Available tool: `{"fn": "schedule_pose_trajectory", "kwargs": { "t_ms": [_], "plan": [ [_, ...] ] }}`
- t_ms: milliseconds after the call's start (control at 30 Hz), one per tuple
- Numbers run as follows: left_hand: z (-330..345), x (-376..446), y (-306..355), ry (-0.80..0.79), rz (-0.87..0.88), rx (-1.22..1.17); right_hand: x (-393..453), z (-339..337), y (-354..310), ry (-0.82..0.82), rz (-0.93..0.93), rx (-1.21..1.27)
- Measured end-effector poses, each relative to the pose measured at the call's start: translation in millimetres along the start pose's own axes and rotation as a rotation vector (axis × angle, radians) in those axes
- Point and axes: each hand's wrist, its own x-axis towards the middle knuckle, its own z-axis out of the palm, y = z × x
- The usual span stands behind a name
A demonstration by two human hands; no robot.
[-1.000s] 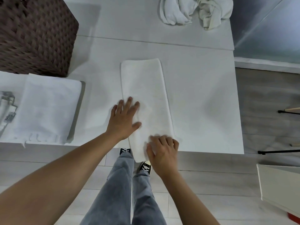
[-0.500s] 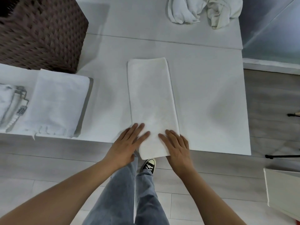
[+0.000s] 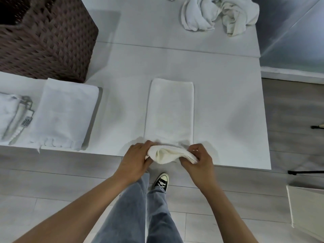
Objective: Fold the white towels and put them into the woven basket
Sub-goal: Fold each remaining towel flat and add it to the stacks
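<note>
A white table stands on grey plank flooring; black sneaker below.

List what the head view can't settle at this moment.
- Woven basket: the inside is cut off by the top-left edge, contents unknown.
- Strip towel: its near end is bunched inside the left hand and right hand, so each grip's fingertips are hidden.
- Crumpled pile: cut off by the top edge, towel count unclear.
- Small tag on the far-left towel: print too small to read.
</note>
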Motion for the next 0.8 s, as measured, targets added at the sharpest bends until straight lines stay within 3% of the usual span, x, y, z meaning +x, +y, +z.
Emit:
{"fn": "schedule_pose_trajectory", "kwargs": {
  "t_ms": [100,200,300,367,667,800],
  "plan": [
    [-11,-4,6,-0.039,-0.051,-0.086,-3,-4,-6,-0.022,0.030,0.213],
    [-18,-11,11,-0.066,-0.221,-0.272,-8,-13,-16,-0.126,0.058,0.389],
    [-22,-12,9,-0.043,-0.363,-0.372,-8,-21,-22,-0.314,0.080,0.228],
    [-27,-8,7,-0.023,-0.414,-0.412,-5,-19,-21,-0.344,0.065,0.041],
    [-51,38,16,0.134,-0.484,-0.762,29,11,-31,-0.075,-0.099,0.055],
    [-48,56,7,0.217,-0.500,-0.616,54,23,-26,0.037,-0.049,0.080]
  ]
}}
